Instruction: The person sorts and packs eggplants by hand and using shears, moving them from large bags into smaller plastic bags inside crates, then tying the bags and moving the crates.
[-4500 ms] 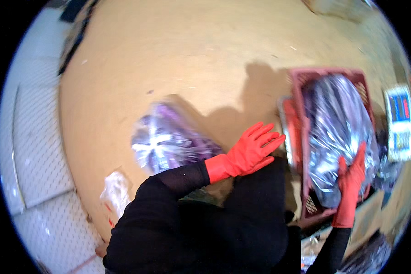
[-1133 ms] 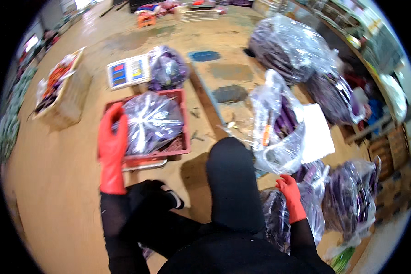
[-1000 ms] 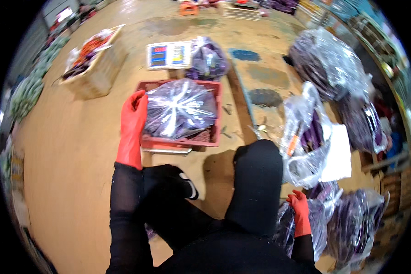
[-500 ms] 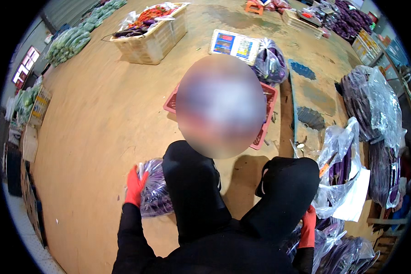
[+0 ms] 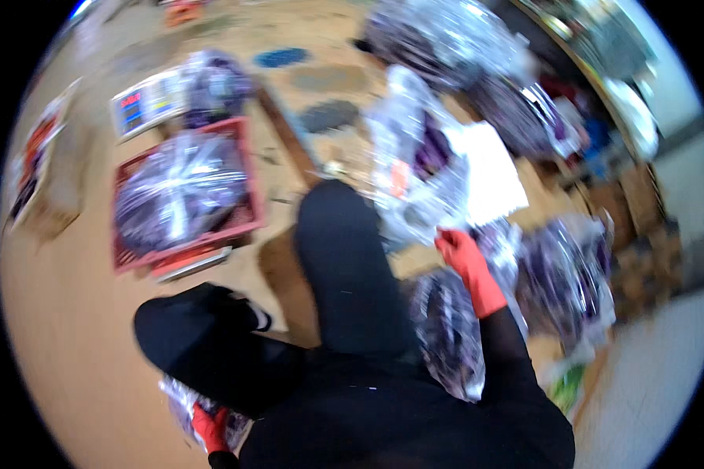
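Note:
My left hand (image 5: 210,428), in a red glove, grips a clear plastic bag of eggplants (image 5: 178,397) beside my left leg, at the lower left. Part of that bag is hidden behind my knee. To the right, my right hand (image 5: 472,270), also red-gloved, reaches forward above a bagged bundle of eggplants (image 5: 446,336). Its fingertips are close to the crumpled clear bag (image 5: 414,215) and a white sheet (image 5: 489,176). Motion blur hides whether those fingers hold any plastic. Ahead, a red crate (image 5: 254,176) holds a large bag of eggplants (image 5: 180,191).
A scale display (image 5: 145,102) stands behind the crate beside another eggplant bag (image 5: 215,86). More bagged eggplants (image 5: 563,277) lie at my right, and large bundles (image 5: 446,43) lie farther back. A pale crate (image 5: 59,180) is at the far left, and shelving (image 5: 579,59) lines the right.
The view has swung to the right, blurring the picture. My right hand has moved from low beside my thigh to forward over the bags. My left hand stays at its bag.

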Tool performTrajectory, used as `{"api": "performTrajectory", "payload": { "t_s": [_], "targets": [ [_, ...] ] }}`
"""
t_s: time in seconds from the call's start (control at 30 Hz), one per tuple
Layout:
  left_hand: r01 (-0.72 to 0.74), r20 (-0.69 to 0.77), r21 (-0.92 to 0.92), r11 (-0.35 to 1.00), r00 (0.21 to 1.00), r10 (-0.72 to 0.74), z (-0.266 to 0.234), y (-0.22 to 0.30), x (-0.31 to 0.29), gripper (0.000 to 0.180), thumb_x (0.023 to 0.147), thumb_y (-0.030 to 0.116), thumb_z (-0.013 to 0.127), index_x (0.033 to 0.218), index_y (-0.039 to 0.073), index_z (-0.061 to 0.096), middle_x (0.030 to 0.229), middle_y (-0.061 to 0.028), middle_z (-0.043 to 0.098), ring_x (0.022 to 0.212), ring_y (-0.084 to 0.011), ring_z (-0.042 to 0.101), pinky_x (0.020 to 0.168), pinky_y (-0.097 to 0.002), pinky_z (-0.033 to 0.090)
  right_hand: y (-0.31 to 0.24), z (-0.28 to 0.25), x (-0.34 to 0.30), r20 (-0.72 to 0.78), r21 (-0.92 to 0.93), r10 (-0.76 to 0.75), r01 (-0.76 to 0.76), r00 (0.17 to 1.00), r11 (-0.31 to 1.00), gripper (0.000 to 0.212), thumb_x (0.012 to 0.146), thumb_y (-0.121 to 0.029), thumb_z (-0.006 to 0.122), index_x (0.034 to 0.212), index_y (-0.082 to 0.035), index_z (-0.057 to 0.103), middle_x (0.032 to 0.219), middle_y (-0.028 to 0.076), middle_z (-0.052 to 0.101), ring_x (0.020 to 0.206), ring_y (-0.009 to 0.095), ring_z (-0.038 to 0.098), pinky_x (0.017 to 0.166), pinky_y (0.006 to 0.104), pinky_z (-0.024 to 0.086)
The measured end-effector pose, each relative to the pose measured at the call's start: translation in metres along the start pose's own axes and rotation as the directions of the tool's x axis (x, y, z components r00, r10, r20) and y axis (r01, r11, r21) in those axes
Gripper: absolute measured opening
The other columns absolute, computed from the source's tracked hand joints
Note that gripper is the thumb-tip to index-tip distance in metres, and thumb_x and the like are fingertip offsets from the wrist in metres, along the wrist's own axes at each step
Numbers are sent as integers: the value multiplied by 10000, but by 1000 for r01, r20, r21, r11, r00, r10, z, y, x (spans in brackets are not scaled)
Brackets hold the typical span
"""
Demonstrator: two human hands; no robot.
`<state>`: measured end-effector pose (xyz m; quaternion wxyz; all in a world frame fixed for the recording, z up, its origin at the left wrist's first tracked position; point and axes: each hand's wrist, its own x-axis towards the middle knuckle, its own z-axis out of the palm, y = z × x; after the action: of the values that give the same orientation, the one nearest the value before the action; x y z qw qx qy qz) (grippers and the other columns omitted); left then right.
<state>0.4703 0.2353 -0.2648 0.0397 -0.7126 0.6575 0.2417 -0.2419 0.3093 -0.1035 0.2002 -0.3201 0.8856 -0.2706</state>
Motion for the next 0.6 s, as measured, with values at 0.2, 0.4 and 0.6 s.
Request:
{"api": "performTrajectory", "payload": {
  "t_s": [0.2,0.4,0.6],
  "targets": [
    [50,64,112,992,996,-58,-23,34,24,778,633,360,775,1227,-27,455,1123,-257,577,1054,-412,539,879,-444,430,139,-151,-146,-482,396,483,-311,731,864,293,873,-173,574,1086,29,581,899,90,657,776,146,615,693,254,482],
    [104,-94,177,979,992,-89,-26,23,30,758,662,360,757,1241,-25,454,1146,-253,564,1077,-406,525,906,-442,416,186,-53,-238,-654,-102,419,-622,630,776,485,851,-449,524,988,4,632,985,250,630,947,391,603,844,450,457],
    [160,-298,139,977,948,-113,-15,28,16,739,692,360,739,1255,-24,453,1169,-249,552,1100,-400,511,933,-440,401,143,-52,-202,-501,-275,600,-772,624,573,462,820,-357,566,1138,-22,561,1157,189,579,1067,365,540,889,426,444]
  ]
}}
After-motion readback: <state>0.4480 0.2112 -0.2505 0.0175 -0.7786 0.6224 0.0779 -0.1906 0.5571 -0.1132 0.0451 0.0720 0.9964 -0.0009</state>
